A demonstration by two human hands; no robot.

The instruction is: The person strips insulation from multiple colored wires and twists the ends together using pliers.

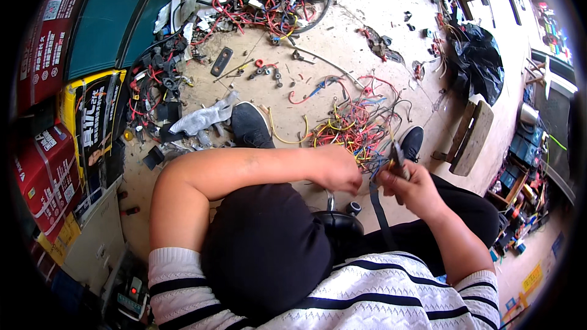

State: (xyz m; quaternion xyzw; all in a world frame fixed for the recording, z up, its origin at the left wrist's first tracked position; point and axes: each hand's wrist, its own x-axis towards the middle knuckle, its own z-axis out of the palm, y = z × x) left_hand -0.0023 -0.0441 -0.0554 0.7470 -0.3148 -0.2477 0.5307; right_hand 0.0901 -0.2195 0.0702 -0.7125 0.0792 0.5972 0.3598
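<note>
My right hand (416, 188) is closed around a dark metal hand tool that looks like pliers (399, 160), its narrow end pointing away from me. Just to its left is my left hand (337, 170), fingers curled in; whatever they grip is hidden. Both hands are above the near edge of a tangled heap of thin wires (348, 127) in red, yellow, blue and black, lying on the floor between my shoes. A flat black strap (378, 211) hangs down beside the right hand.
A larger pile of cables (257, 0) lies at the far side. Scrap connectors (160, 79) and a grey glove (205, 116) are on the left, near stacked boxes (52, 171). On the right are a wooden stool (474, 137) and a black plastic bag (477, 61).
</note>
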